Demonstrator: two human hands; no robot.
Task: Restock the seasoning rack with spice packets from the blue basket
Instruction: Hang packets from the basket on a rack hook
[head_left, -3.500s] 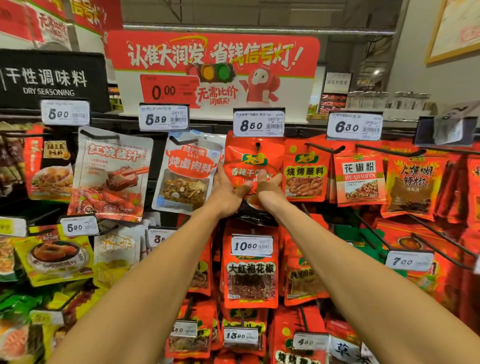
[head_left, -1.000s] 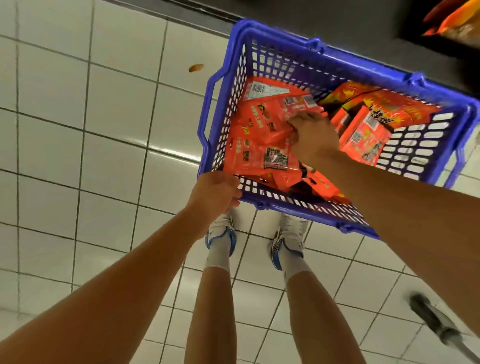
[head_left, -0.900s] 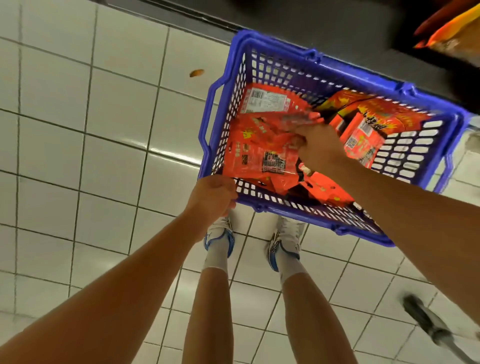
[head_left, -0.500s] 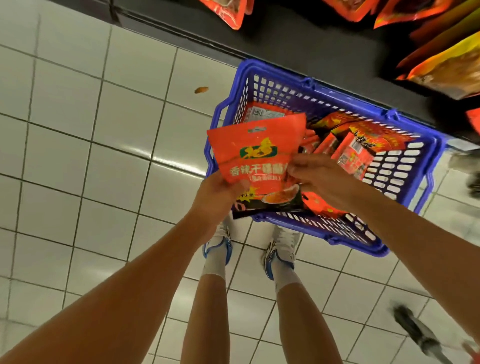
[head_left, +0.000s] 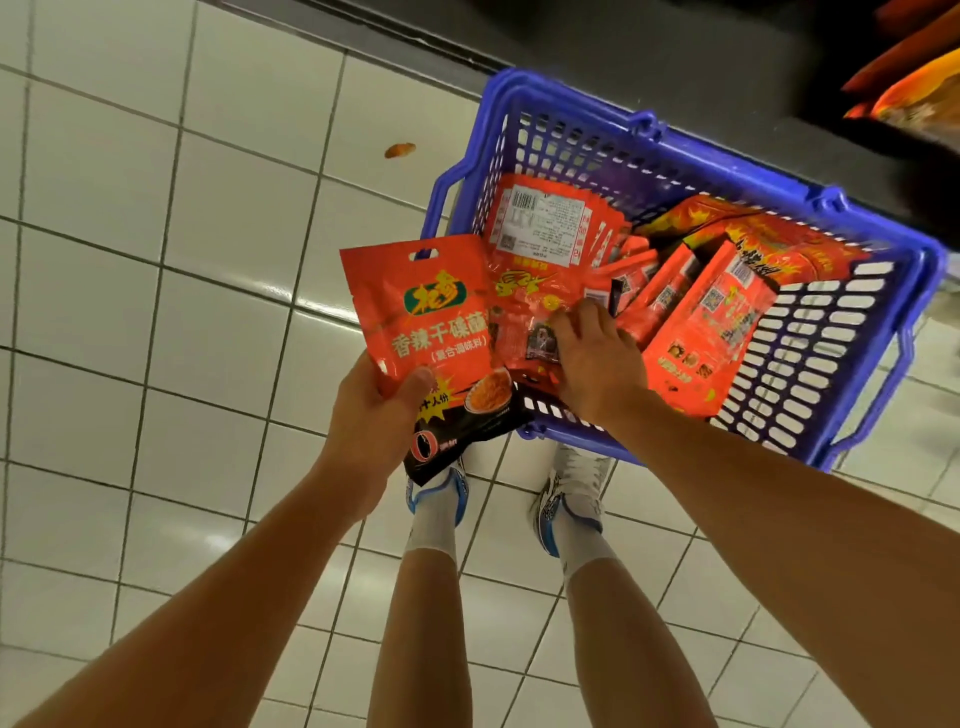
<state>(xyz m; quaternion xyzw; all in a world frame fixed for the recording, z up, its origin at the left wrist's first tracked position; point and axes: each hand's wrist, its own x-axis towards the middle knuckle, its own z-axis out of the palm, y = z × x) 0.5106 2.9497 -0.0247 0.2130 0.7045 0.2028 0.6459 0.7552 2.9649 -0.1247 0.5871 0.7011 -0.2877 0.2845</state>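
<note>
Overhanging basket near-left rim: packet in L hand.

Blue lattice basket; red-orange packet, black base, green logo; white grid-tiled floor at 9 o'clock.

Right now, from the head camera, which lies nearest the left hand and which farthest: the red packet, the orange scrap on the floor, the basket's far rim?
1. Red packet, gripped in the left hand.
2. Orange scrap, on the tiles up-left.
3. Basket's far rim, upper right.
</note>
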